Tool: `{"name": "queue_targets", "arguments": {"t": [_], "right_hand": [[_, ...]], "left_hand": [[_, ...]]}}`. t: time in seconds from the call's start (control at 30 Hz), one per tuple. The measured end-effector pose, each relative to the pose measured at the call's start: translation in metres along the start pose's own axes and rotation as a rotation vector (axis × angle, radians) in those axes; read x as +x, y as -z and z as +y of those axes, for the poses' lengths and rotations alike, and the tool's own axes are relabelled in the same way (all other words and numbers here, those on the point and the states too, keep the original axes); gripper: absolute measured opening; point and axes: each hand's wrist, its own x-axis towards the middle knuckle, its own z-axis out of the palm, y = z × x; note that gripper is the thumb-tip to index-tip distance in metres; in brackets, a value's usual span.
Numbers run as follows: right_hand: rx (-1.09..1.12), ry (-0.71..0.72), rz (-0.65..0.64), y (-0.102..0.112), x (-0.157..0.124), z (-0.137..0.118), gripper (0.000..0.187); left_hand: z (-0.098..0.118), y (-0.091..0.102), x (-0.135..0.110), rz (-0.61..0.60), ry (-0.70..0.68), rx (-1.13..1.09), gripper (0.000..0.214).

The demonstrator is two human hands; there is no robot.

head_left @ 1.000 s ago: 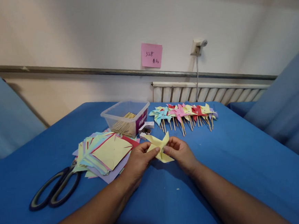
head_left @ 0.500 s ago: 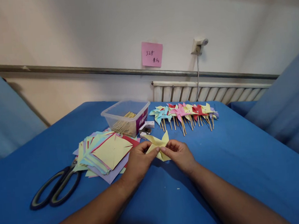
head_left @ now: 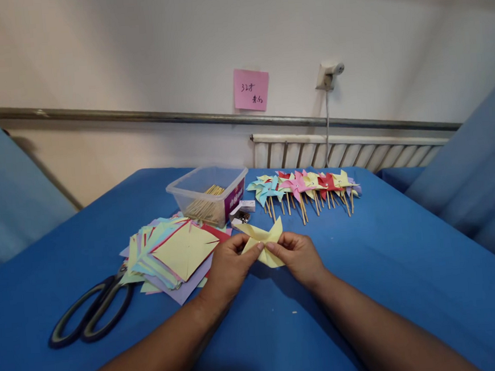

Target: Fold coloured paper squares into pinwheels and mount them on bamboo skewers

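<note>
Pinching a yellow paper pinwheel [head_left: 264, 242] between both hands, just in front of the clear plastic tub [head_left: 234, 197] and a little to its right. Gripping the paper's left side with the left hand [head_left: 228, 267], thumb on top and fingers curled under. Gripping its right side with the right hand [head_left: 298, 254], thumb and forefinger closed near the middle (the two thumbs almost meeting there). Two pointed blades sticking up toward the tub, another pointing down at the blue tablecloth [head_left: 385, 254]; hard to tell whether touching the cloth or held just above it. Inside the tub, a bundle of thin wooden sticks [head_left: 211, 193]. By the tub's front right corner, a small open box [head_left: 243, 211] with dark bits in it, too small to make out. To the tub's right, a row of finished pinwheels [head_left: 303, 185] on sticks, in blue, pink, red and yellow. In front of the tub and to its left, a fanned stack of coloured paper squares [head_left: 173, 254], yellow on top. Farther that way, well apart from the tub, black-handled scissors [head_left: 92, 312] beside the stack. On the wall behind the tub, a pink note [head_left: 251, 90].
</note>
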Motion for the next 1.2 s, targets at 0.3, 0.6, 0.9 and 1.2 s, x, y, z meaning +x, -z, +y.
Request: {"name": "queue_targets", "arguments": {"t": [0.3,0.6,0.9,1.2], "right_hand": [[0.191,-0.004,-0.055,0.003,-0.001,-0.008,0.026],[0.239,-0.004,-0.069,0.004,0.000,-0.001,0.024],[0.245,-0.053,-0.053,0.002,0.000,-0.003,0.031],[-0.226,0.232,0.026,0.001,-0.012,-0.018,0.035]], "left_hand": [[0.006,0.001,-0.002,-0.084,0.168,-0.383,0.027],[0.009,-0.002,-0.007,-0.150,0.272,-0.456,0.021],[0.008,0.001,-0.005,-0.190,0.272,-0.500,0.019],[0.011,0.002,-0.001,-0.060,0.274,-0.564,0.016]]}}
